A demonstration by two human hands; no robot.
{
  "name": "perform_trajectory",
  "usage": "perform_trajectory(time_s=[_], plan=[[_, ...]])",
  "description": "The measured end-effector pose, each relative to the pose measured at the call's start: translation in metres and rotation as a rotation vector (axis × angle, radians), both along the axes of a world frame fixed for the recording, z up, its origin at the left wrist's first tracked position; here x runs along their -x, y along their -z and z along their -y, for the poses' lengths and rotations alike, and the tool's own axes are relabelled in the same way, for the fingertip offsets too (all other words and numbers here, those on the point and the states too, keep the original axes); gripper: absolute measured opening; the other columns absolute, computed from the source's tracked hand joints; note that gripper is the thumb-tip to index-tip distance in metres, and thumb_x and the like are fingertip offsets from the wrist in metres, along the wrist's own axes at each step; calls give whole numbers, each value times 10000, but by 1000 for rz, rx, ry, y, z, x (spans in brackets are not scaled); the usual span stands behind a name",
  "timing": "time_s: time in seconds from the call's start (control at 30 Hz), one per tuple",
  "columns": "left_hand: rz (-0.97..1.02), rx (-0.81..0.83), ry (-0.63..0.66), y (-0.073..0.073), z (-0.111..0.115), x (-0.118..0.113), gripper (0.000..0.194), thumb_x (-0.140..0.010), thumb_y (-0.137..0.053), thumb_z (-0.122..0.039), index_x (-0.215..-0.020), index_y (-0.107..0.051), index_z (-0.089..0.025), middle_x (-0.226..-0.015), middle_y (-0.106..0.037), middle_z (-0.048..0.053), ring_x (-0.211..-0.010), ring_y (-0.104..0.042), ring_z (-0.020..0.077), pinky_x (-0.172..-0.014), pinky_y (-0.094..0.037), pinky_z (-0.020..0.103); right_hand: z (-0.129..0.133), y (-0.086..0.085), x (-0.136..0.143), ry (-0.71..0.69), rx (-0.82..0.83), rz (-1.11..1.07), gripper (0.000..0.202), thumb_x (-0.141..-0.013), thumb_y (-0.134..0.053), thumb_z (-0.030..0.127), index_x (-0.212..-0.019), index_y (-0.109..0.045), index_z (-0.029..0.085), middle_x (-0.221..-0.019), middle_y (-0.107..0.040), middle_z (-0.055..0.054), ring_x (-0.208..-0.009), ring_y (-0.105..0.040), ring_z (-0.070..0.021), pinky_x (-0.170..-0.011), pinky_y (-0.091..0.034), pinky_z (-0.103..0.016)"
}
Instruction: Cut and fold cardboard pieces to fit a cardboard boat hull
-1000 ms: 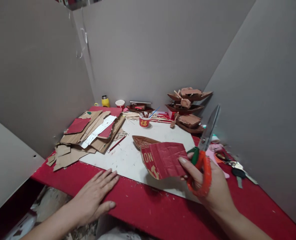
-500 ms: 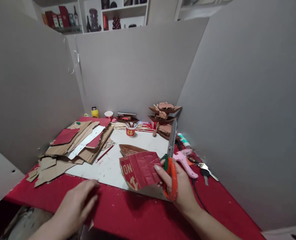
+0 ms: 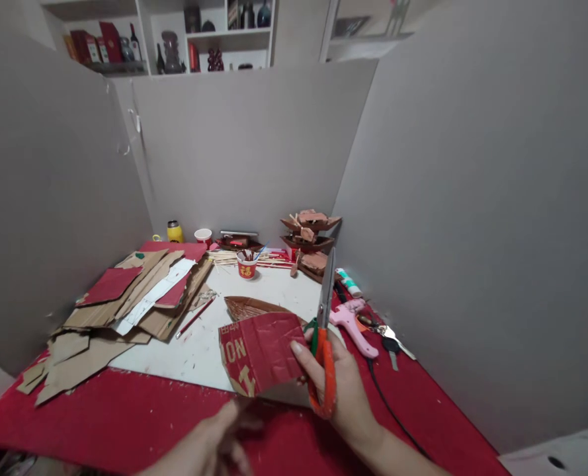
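My right hand [image 3: 346, 390] grips a piece of red printed cardboard [image 3: 264, 350] between thumb and fingers. The same hand holds scissors [image 3: 329, 370] with orange and green handles, their blades pointing up and away. Below the cardboard's near edge is my left hand [image 3: 219, 436], somewhat blurred, with its fingers apart and nothing in them. Behind the cardboard lies a brown boat-shaped piece [image 3: 254, 306] on the white board [image 3: 174, 365], its near part hidden by the cardboard.
Cut cardboard [image 3: 75, 370] is piled at the left beside a red pencil [image 3: 194, 318]. Farther back stand a red paper cup [image 3: 247, 268], wooden sticks [image 3: 268, 259] and stacked model boats [image 3: 311, 241]. A pink glue gun [image 3: 356, 330] and keys [image 3: 390, 345] lie at the right.
My left hand has moved right, to just below the cardboard. My right hand still holds the cardboard and scissors. The whole view has shifted slightly.
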State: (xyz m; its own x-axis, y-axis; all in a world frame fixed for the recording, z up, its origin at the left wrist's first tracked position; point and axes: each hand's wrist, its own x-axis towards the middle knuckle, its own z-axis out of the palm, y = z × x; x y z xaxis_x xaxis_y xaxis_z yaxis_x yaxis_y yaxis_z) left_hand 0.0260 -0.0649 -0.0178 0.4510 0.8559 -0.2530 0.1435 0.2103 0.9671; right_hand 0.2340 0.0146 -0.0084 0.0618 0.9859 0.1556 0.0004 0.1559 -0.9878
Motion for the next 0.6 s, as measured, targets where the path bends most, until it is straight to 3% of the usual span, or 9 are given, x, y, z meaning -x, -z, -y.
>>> perform_trajectory(time_s=[0.03, 0.07, 0.17, 0.23, 0.4, 0.5, 0.6], plan=[[42, 2, 26, 2, -11, -15, 796, -575, -766, -603, -1234, -550, -211, -1130, -615, 144, -738, -606, 173, -621, -480, 280, 1, 1, 1, 14, -35, 18, 297, -742, -714, 413, -852, -522, 215, -670, -505, 53, -528, -495, -116, -486, -481, -223], [79, -14, -26, 2, -22, -29, 679, -621, -709, -643, -1094, -625, -164, -1005, -658, 138, -720, -609, 183, -645, -492, 301, 1, 2, 2, 15, -65, 28, 289, -738, -720, 398, -848, -531, 211, -673, -515, 47, -554, -507, -121, -517, -485, -223], [162, -112, -487, -4, -53, -54, 495, -728, -623, -624, -863, -637, -148, -702, -670, 67, -652, -616, 189, -683, -513, 324, -2, 7, 3, -81, -54, -10, 322, -753, -709, 396, -945, -534, 206, -676, -549, 38, -531, -515, -121, -497, -478, -223], [159, -158, -628, -12, -68, -57, 425, -744, -639, -575, -796, -604, -154, -552, -626, 19, -538, -588, 169, -602, -507, 300, -6, 9, 1, -121, -23, -51, 329, -767, -695, 411, -954, -518, 207, -634, -533, 50, -478, -491, -111, -446, -451, -212], [144, -150, -456, -19, -88, -45, 394, -708, -702, -518, -749, -587, -143, -516, -628, 13, -430, -544, 136, -444, -439, 237, -14, 7, -7, -13, -119, -70, 280, -782, -679, 412, -857, -496, 214, -690, -524, 46, -540, -489, -101, -500, -452, -198], [60, -133, -362, -18, -94, -38, 421, -740, -654, -541, -626, -573, -144, -420, -584, 20, -393, -526, 137, -444, -434, 242, -16, 6, -7, -66, -62, -55, 293, -795, -662, 430, -903, -493, 218, -662, -510, 55, -508, -487, -102, -469, -451, -202], [-59, -243, -360, -19, -100, -30, 419, -788, -614, -511, -566, -562, -159, -424, -586, 21, -426, -550, 146, -490, -462, 255, -19, 8, -6, -106, 2, -39, 309, -799, -654, 446, -931, -490, 220, -633, -503, 64, -476, -488, -100, -447, -448, -201]])
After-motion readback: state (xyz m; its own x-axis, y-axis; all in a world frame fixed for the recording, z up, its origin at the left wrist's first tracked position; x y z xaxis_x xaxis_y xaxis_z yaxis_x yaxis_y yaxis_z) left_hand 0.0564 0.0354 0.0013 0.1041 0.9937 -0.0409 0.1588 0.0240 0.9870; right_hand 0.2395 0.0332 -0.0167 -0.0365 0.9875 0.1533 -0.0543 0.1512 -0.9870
